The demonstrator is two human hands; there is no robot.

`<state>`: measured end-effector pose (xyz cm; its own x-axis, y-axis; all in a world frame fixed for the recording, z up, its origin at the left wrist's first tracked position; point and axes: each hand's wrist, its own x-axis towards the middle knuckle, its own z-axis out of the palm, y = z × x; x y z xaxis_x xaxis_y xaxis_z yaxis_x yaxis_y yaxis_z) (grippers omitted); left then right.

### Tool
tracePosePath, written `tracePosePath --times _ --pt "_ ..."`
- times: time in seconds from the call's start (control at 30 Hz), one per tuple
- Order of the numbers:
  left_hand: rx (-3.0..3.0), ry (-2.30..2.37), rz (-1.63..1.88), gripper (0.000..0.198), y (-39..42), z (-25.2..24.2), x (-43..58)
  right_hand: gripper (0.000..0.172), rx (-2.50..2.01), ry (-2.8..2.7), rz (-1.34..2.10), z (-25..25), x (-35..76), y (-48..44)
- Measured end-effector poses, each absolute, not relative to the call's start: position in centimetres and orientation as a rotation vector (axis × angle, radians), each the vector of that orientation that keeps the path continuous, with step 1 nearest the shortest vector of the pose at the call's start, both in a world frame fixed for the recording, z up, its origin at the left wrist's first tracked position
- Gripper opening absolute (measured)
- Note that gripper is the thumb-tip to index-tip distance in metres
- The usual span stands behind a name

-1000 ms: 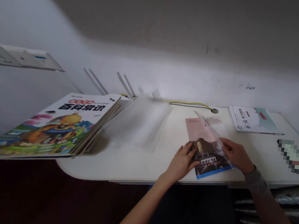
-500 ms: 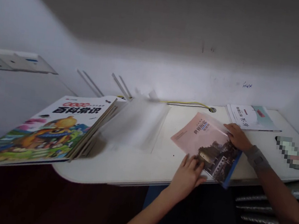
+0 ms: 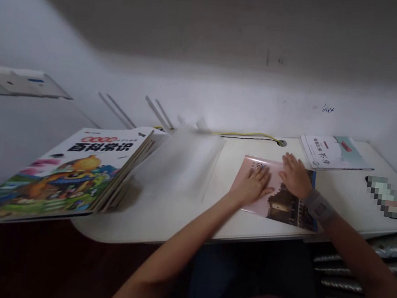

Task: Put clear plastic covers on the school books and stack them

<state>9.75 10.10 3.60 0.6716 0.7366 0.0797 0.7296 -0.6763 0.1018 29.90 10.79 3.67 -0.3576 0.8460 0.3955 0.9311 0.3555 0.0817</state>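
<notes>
Several stacked books (image 3: 123, 177), an illustrated encyclopedia (image 3: 84, 174) topmost, overhang the white desk (image 3: 114, 228) beside translucent plastic sheets (image 3: 178, 166). The left hand (image 3: 253, 186) lies flat on a pink-covered book (image 3: 278, 201) near the desk's front edge; the right hand (image 3: 297, 178), apart from it, spreads over the book's far side.

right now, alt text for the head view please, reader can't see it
A left hand lies on a pink-covered book on a white desk, the right hand over the book's far side. To the left are a translucent sheet and a book stack; a white-and-green book and a pixelated object lie right.
</notes>
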Motion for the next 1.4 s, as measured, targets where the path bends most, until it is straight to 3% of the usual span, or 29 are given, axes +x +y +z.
tracePosePath --times 0.2,0.53,0.8,1.2,1.4 --pt "2.737 1.383 0.062 0.061 13.3 2.1 10.8 0.064 -1.626 -2.470 -0.167 0.3 28.2 8.6" --pt "2.560 1.723 0.120 0.065 13.1 1.5 5.6 0.054 -1.935 -2.423 -0.245 0.4 36.1 9.4" --pt "2.014 2.153 0.431 0.037 16.4 3.9 2.0 0.032 -2.079 -2.203 -0.017 3.8 34.0 13.4" --pt "1.737 1.877 0.815 0.036 17.7 3.9 -0.8 0.028 -1.794 -1.795 0.310 2.1 34.6 17.5" --pt "1.626 1.655 0.873 0.030 18.5 4.6 -1.8 0.044 -1.633 -1.701 0.583 2.3 35.4 17.9"
